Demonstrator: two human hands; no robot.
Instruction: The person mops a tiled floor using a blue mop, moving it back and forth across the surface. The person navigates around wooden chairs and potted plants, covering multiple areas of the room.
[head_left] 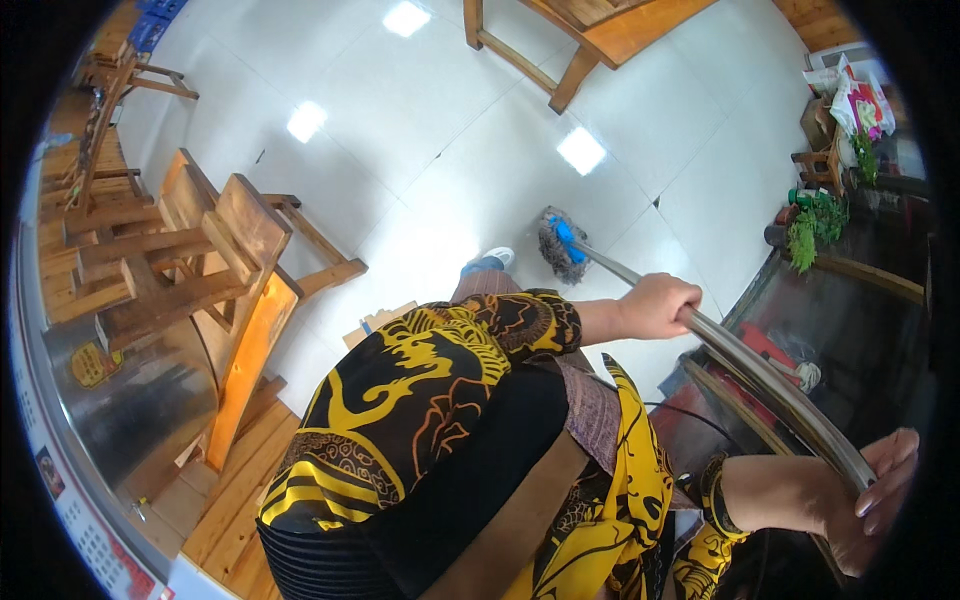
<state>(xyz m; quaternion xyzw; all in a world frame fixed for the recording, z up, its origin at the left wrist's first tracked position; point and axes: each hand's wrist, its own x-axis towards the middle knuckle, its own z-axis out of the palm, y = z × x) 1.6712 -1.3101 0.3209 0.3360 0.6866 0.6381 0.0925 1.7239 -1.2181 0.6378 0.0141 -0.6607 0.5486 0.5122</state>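
A mop with a grey shaggy head (556,255), a blue plate and a long metal handle (760,370) slants across the view. Its head rests on the white tiled floor, just right of a shoe. Around the lower part of the handle my left hand (660,305) is closed. Farther up, close to the handle's visible end at the lower right, my right hand (882,490) grips it, partly in shadow at the picture's rim. Both arms wear black and yellow patterned sleeves.
Stacked wooden benches (235,235) stand at the left, beside a metal drum (140,385). A wooden table (610,35) is at the far side. Along the right are green plants (817,230), bags (860,105) and a dark glossy surface (870,340). Ceiling light reflects off the floor (440,150).
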